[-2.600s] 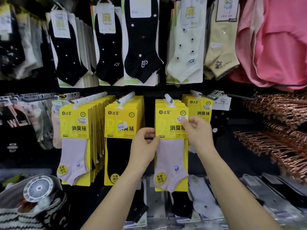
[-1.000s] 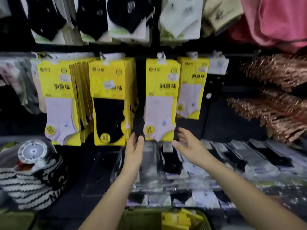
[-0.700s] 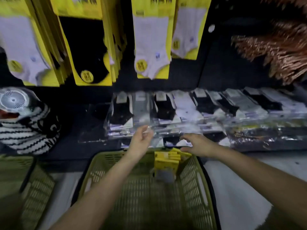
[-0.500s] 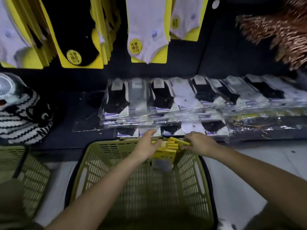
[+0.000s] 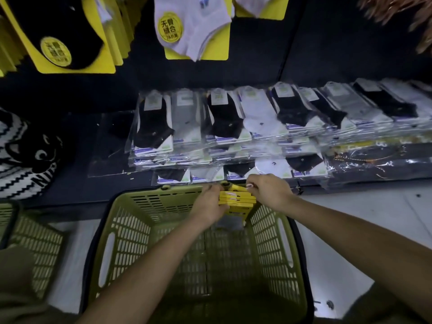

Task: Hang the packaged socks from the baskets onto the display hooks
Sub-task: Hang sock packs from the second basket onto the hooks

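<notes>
A green plastic basket (image 5: pixel 131 242) stands on the floor below me. A small stack of yellow-carded sock packs (image 5: pixel 237 201) leans upright against its far wall. My left hand (image 5: pixel 208 204) is closed on the stack's left side. My right hand (image 5: pixel 268 191) pinches the top edge of the packs from the right. Above hang the yellow packs on the display: one with a black sock (image 5: pixel 60 36), one with a pale sock (image 5: pixel 194 26). The hooks themselves are out of frame.
A shelf of flat clear-wrapped socks (image 5: pixel 233 127) runs just beyond the basket. A striped black-and-white bag (image 5: pixel 23 157) sits at the left. A second green basket (image 5: pixel 30 244) stands at the far left. Copper hangers (image 5: pixel 411 17) show at top right.
My view has dropped from the hanging display to the basket. Both hands left the hung pack, came down, and closed on the yellow sock packs in the basket.
</notes>
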A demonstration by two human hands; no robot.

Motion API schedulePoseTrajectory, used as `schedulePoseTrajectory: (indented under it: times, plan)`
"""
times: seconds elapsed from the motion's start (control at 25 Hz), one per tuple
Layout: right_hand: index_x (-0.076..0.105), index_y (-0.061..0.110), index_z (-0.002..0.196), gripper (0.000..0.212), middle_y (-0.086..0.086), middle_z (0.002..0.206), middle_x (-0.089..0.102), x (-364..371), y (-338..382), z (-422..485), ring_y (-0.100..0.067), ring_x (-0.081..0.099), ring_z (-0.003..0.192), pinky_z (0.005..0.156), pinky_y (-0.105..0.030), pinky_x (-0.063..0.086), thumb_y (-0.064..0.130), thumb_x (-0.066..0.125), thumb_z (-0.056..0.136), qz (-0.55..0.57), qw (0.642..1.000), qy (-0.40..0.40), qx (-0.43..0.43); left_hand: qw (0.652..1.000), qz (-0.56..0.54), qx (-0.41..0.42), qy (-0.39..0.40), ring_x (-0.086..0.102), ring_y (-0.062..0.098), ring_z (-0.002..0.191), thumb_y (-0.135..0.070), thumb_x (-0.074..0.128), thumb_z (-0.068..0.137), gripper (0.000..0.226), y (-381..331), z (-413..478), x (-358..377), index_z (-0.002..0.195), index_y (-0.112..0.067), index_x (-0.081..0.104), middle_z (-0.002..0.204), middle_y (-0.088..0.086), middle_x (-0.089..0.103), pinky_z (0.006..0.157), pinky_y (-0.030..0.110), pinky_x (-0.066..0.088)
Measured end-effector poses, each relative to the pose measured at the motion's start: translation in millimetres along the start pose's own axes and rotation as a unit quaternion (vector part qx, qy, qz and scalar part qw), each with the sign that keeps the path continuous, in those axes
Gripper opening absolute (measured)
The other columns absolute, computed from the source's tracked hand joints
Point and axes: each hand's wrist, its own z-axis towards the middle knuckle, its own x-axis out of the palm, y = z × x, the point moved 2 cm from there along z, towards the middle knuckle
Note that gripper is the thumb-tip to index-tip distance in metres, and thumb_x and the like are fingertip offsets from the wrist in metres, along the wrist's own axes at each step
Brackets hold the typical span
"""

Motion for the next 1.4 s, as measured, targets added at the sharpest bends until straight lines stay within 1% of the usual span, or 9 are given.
schedulePoseTrajectory:
  times: [0.2,0.32,0.52,0.68,0.84,1.08,1.16,1.24,1.4]
  plan:
    - [0.065,0.019,0.103,0.018,-0.003,0.099,0.069,4.2,21.7,11.9,-0.022,0.062,0.094,0.076,-0.034,0.05,0.029,0.052,0.095,0.086,0.996,0.023,-0.02,0.994,-0.093,-0.03,-0.038,0.052,0.025,0.118,-0.015,0.071,0.079,0.068,7.0,-5.5,-0.8,0.135,-0.012,0.035,0.129,0.009,0.05,0.099,0.037,0.042]
    - [0.063,0.018,0.111,0.028,-0.002,0.11,0.067,5.0,22.7,12.0,-0.019,0.058,0.104,0.085,-0.03,0.045,0.035,0.06,0.089,0.143,0.987,0.067,-0.017,0.997,-0.074,-0.021,-0.027,0.051,0.027,0.12,-0.02,0.068,0.081,0.074,11.0,-7.3,2.3,0.142,-0.025,0.026,0.135,0.008,0.044,0.097,0.039,0.044]
    - [0.05,0.025,0.122,0.07,0.0,0.115,0.057,14.1,9.0,1.0,-0.02,0.053,0.109,0.082,-0.035,0.044,0.065,0.067,0.067,-0.029,0.995,0.097,-0.01,0.998,-0.054,-0.016,-0.034,0.051,0.028,0.12,-0.022,0.065,0.084,0.071,15.7,-5.7,8.5,0.141,-0.036,0.026,0.138,0.006,0.04,0.096,0.041,0.043]
    - [0.04,0.027,0.132,0.07,-0.004,0.122,0.056,32.8,3.0,-9.0,-0.023,0.053,0.114,0.081,-0.033,0.044,0.048,0.072,0.073,0.042,0.994,0.103,0.013,0.997,-0.058,-0.028,-0.037,0.051,0.027,0.119,-0.023,0.067,0.083,0.07,17.7,-4.4,10.0,0.14,-0.038,0.03,0.135,0.006,0.042,0.099,0.04,0.042]
    - [0.048,0.017,0.126,0.061,-0.005,0.11,0.059,25.7,5.1,-7.7,-0.021,0.056,0.104,0.085,-0.03,0.045,0.027,0.078,0.074,0.244,0.965,0.085,0.042,0.993,-0.112,-0.012,-0.032,0.051,0.024,0.117,-0.02,0.069,0.083,0.061,16.0,-3.8,-3.1,0.135,-0.025,0.038,0.124,0.005,0.05,0.098,0.036,0.042]
    - [0.047,0.015,0.115,0.049,-0.002,0.109,0.062,-23.1,37.8,-8.1,-0.018,0.06,0.103,0.08,-0.025,0.05,0.016,0.076,0.076,0.581,0.809,-0.025,0.088,0.911,-0.4,0.06,-0.081,0.059,0.012,0.1,-0.02,0.062,0.088,0.046,-7.7,-22.1,-58.2,0.129,-0.021,0.04,0.11,-0.002,0.059,0.081,0.02,0.052]
    - [0.047,0.016,0.12,0.049,-0.001,0.114,0.063,-46.3,57.6,-5.8,-0.017,0.061,0.105,0.082,-0.026,0.053,0.021,0.073,0.078,0.591,0.805,-0.033,0.044,0.88,-0.453,0.073,-0.122,0.059,0.011,0.097,-0.022,0.059,0.09,0.04,-22.4,-29.3,-83.3,0.126,-0.023,0.041,0.109,-0.003,0.058,0.077,0.022,0.053]
    - [0.039,0.016,0.128,0.058,-0.002,0.12,0.059,-66.3,77.7,-5.7,-0.017,0.059,0.11,0.09,-0.032,0.051,0.019,0.072,0.08,0.559,0.829,-0.036,0.001,0.858,-0.487,0.088,-0.141,0.059,0.007,0.095,-0.024,0.055,0.092,0.032,-36.6,-35.6,-109.4,0.121,-0.025,0.04,0.108,-0.006,0.057,0.076,0.021,0.054]
    - [0.026,0.008,0.136,0.063,-0.01,0.131,0.05,-103.6,113.0,-13.7,-0.021,0.052,0.12,0.1,-0.039,0.046,0.013,0.064,0.086,0.53,0.841,-0.093,-0.056,0.84,-0.499,0.109,-0.183,0.061,0.007,0.094,-0.029,0.05,0.095,0.026,-61.9,-56.1,-157.2,0.117,-0.019,0.042,0.109,-0.004,0.058,0.075,0.021,0.054]
